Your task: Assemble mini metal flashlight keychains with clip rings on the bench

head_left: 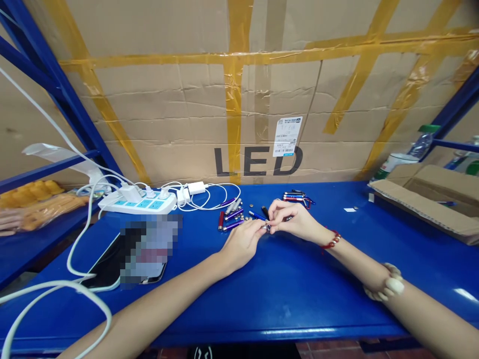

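White cord (pixel 109 315) loops at near left. Small shiny bit (pixel 266 227) at middle of blue table (pixel 299 294), pinched in fingertips of left hand (pixel 241 243) and right hand (pixel 294 222) together. Close by, to left: purple tubes (pixel 234 215), red tube (pixel 221 220), little round bits (pixel 251 205). More tubes (pixel 295 198) farther back, behind right hand. Dark flat screen (pixel 110 249) left. White plug strip (pixel 160 203) far left. Open cardboard box (pixel 415 205) right. Big LED box (pixel 179 114) far back.

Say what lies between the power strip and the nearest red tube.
In the head view, white cables and white adapters lie between the power strip and that red tube.
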{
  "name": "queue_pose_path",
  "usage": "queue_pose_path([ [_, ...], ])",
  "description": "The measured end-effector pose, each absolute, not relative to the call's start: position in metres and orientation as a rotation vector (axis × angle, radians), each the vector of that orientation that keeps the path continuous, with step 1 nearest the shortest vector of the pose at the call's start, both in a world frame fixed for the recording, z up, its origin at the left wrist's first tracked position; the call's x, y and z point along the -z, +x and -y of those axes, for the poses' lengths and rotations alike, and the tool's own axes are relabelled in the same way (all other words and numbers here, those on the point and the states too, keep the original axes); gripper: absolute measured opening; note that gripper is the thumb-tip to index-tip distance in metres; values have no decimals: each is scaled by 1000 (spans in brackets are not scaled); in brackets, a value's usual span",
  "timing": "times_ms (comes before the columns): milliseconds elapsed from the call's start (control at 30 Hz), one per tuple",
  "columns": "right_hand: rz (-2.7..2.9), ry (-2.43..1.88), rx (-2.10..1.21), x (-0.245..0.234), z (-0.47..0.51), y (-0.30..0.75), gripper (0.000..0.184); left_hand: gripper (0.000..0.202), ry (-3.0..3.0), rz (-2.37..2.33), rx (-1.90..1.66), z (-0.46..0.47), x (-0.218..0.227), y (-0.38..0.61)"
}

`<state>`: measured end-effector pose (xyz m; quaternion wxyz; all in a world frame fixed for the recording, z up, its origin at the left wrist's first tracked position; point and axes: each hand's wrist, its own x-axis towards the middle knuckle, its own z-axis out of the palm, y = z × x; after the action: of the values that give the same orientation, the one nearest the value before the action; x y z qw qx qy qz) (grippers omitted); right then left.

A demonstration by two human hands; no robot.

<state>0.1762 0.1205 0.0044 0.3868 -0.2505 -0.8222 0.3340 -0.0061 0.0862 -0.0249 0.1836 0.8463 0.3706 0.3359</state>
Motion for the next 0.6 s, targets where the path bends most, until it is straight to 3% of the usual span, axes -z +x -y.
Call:
queue_pose_path([
  [300, 2065, -718, -690, -3, -115, 170, 35, 25, 2368, -1035, -1080, -88, 27, -7],
  [600, 1969, -804, -709, 1, -113, 165, 34, 22, 2284, -1059, -1256, -88, 29, -5],
])
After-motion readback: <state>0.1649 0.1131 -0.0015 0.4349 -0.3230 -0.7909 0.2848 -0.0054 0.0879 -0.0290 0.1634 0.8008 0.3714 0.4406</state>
